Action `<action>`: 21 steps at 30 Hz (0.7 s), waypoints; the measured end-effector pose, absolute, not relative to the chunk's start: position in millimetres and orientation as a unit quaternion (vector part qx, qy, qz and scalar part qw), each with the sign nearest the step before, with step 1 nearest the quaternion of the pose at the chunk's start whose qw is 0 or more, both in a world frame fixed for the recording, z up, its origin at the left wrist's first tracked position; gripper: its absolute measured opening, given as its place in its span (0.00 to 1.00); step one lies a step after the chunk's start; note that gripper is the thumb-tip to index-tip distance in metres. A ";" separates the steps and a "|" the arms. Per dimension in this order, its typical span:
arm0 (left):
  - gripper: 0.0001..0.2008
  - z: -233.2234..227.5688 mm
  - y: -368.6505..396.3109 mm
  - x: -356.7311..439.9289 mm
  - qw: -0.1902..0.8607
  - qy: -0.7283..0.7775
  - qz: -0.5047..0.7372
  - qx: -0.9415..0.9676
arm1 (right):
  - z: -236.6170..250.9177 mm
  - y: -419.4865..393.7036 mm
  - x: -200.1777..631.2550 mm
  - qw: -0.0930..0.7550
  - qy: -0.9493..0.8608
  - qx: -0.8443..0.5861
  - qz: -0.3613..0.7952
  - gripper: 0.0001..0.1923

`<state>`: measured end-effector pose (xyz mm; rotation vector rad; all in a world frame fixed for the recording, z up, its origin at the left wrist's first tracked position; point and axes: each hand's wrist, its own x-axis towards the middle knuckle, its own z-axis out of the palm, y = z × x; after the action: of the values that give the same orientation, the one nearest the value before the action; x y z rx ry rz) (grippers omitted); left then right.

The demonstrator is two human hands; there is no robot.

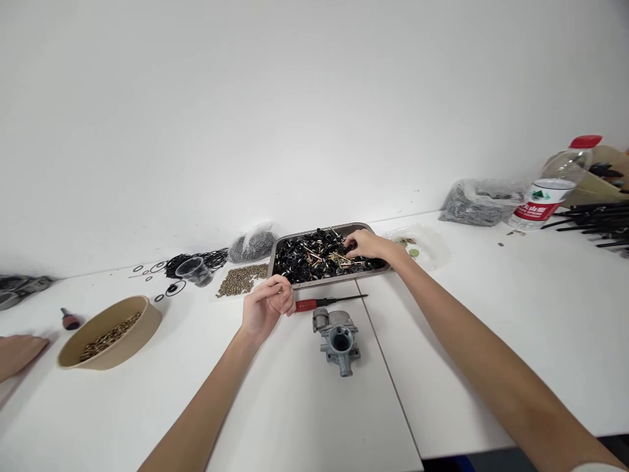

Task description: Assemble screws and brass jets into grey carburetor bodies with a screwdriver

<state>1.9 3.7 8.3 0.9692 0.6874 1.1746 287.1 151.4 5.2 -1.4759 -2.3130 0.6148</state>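
My right hand (366,244) reaches into a metal tray (282,280) full of small black rings and brass pins, its fingers curled among the parts. My left hand (268,303) hovers just in front of the tray with thumb and fingertips pinched together; whether a small part sits between them I cannot tell. Right beside it lies a red-handled screwdriver (324,302). A grey cast carburetor body (338,337) stands on the white table (515,328) just in front of the screwdriver.
A tan bowl of small brass parts (111,333) sits at the left, near another person's hand (19,353). A loose pile of brass bits (240,280), a clear cup (194,270), black O-rings (201,259), bagged parts (479,202) and a red-capped bottle (555,187) line the wall.
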 end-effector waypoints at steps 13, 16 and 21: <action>0.05 1.7 4.5 1.0 0.463 0.397 0.568 0.552 | 47.6 127.5 275.5 0.306 -0.752 -0.484 0.327 0.12; 0.07 -1.7 -0.8 5.9 0.287 0.450 0.582 0.614 | 59.6 113.5 259.1 0.314 -0.743 -0.444 0.390 0.12; 0.16 -6.9 -6.7 12.8 0.114 0.428 0.554 0.705 | 66.2 86.4 216.0 0.297 -0.717 -0.361 0.517 0.12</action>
<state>12.8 -6.7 -6.9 2.0672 1.2548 1.6252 216.0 86.4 66.2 -0.9593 -1.9064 1.3739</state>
